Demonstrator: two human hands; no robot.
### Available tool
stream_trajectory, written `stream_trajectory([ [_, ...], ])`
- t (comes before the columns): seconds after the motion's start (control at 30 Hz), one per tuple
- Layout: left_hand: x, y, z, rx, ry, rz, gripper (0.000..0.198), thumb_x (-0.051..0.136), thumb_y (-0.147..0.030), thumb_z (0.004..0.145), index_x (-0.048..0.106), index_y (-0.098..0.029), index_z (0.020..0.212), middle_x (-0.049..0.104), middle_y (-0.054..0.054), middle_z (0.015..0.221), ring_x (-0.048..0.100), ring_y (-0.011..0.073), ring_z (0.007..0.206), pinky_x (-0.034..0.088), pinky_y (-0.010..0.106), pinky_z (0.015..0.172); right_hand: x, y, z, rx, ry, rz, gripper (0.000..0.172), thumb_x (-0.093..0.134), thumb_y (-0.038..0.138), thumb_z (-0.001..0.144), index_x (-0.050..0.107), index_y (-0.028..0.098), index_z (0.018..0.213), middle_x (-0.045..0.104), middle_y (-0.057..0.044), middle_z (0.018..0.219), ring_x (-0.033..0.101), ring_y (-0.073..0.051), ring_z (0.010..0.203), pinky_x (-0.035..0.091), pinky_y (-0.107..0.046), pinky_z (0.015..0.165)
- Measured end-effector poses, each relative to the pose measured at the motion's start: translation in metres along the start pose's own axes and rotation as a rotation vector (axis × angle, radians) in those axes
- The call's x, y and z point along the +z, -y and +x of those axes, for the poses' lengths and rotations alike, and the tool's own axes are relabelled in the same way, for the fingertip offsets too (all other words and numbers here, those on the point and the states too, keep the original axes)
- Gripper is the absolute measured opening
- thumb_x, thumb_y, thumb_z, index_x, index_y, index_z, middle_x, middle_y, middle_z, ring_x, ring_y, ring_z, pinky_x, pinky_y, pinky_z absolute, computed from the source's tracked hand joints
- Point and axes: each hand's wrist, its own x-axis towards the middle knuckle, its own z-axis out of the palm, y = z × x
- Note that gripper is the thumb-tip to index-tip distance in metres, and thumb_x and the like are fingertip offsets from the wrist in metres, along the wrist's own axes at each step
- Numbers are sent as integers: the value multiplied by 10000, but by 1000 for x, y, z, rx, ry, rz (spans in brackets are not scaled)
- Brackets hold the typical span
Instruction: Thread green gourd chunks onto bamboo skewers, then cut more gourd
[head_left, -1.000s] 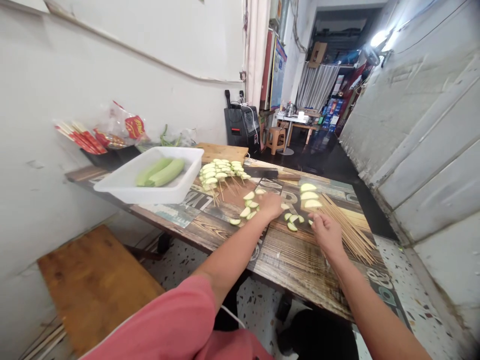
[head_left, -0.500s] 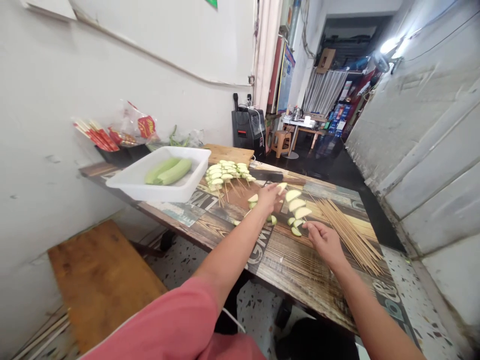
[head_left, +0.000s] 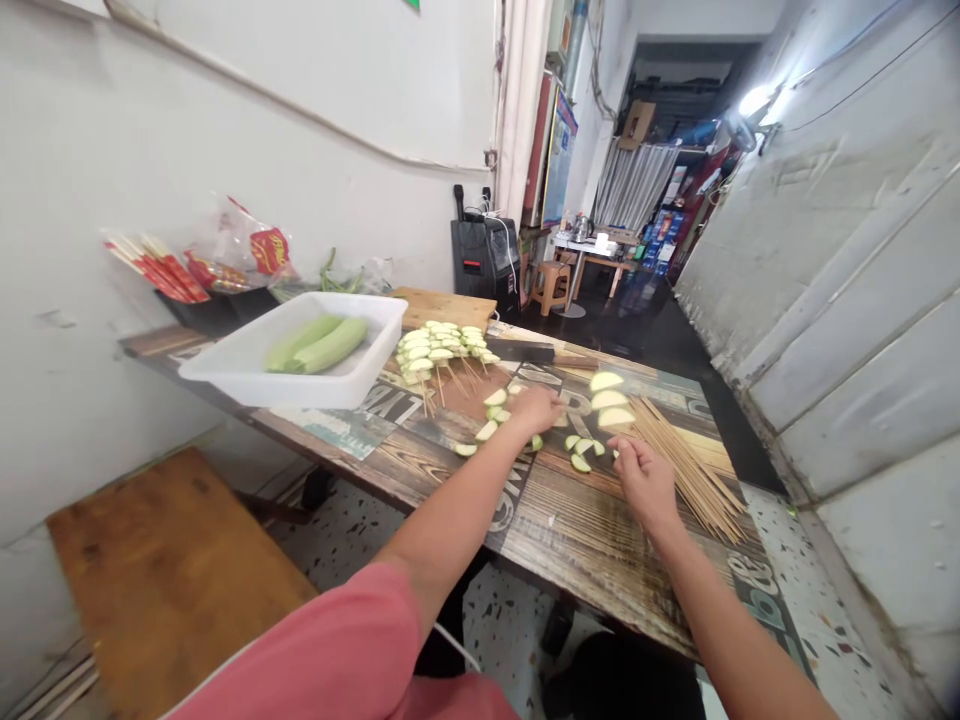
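My right hand [head_left: 643, 480] is closed on a skewer, pinched between thumb and fingers. Three pale half-round squash slices [head_left: 609, 398] with green rims are threaded above it. My left hand [head_left: 537, 410] is low over the table among loose slices [head_left: 487, 430]; its fingers are blurred and partly hidden, so whether it grips a slice does not show. Between the hands lie more cut slices [head_left: 581, 462]. To the left, a pile of finished skewers [head_left: 442, 345] rests on a brown board.
A white plastic tub [head_left: 352, 385] holds whole light-green squash [head_left: 330, 345]. Bare skewers [head_left: 697, 480] lie fanned at the right. Behind the pile are a knife [head_left: 521, 351] and a wooden board [head_left: 442, 303]. A black container [head_left: 217, 310] with red-wrapped chopsticks stands far left.
My left hand has moved down and away from the skewer's tip, where a slice was at its fingers. The skewer in my right hand is more upright. The view has shifted slightly.
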Motion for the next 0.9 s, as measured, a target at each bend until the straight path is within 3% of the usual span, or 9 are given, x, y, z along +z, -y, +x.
stream_trajectory([
  [0.1,6,-15,-10,-10,31,-293,134,729,-167,648,728,-202,778,700,73,944,568,252,1047,407,328,915,3,1,0,-36,-21,11,402,465,523,820,607,149,854,393,51,501,336,-103,449,273,-239,447],
  [0.23,12,-31,-20,-280,390,-831,206,678,-302,755,695,-135,875,698,81,847,624,152,751,465,246,714,12,6,1,-70,-32,0,415,451,527,825,614,147,857,420,41,510,368,-113,462,310,-245,462],
  [0.33,13,-32,-21,-446,505,-946,157,682,-254,765,667,-115,837,687,71,754,615,129,641,469,228,626,19,9,3,-75,0,-19,411,452,518,819,627,146,843,432,37,511,377,-113,462,319,-242,463],
  [0.43,12,-30,-19,-498,490,-986,113,675,-193,772,638,-111,841,679,67,737,624,134,612,483,237,594,25,12,9,-84,27,-47,401,444,508,805,629,152,789,426,38,483,380,-118,451,320,-244,463],
  [0.63,10,-33,-17,-605,349,-1050,45,624,-132,808,594,-105,788,653,52,665,609,122,554,499,235,548,40,14,22,-99,34,-139,385,428,459,799,651,147,765,468,21,466,420,-136,453,340,-258,492],
  [0.77,9,-36,-18,-594,287,-1048,75,592,-101,822,590,-90,748,648,62,635,601,116,531,476,205,495,51,14,21,-130,-28,-161,375,413,427,808,657,145,761,515,-5,506,452,-146,489,349,-263,512],
  [0.9,11,-36,-20,-568,303,-1018,93,572,-86,830,589,-77,739,648,77,629,611,123,538,478,202,482,50,14,16,-107,-39,-164,386,416,432,808,664,137,780,531,-8,519,457,-141,485,351,-261,509],
])
